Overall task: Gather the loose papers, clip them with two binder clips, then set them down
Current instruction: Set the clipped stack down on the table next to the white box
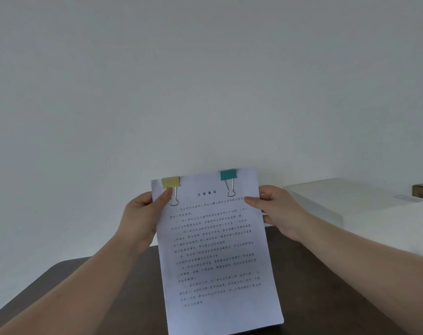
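Above the dark, matte table [67, 281], the person held a flat sheaf of white printed papers [215, 250] upright, tilted slightly. The left hand [142, 216] pinched its left edge, thumb on the front; the right hand [275, 206] gripped the right edge likewise. Two binder clips sat on the top edge: one yellow clip [170, 182] and one teal clip [228, 174], each with a thin wire loop folded down over the page. How many sheets there were, I couldn't quite tell. A smooth white box [338, 201] stood nearby to the right.
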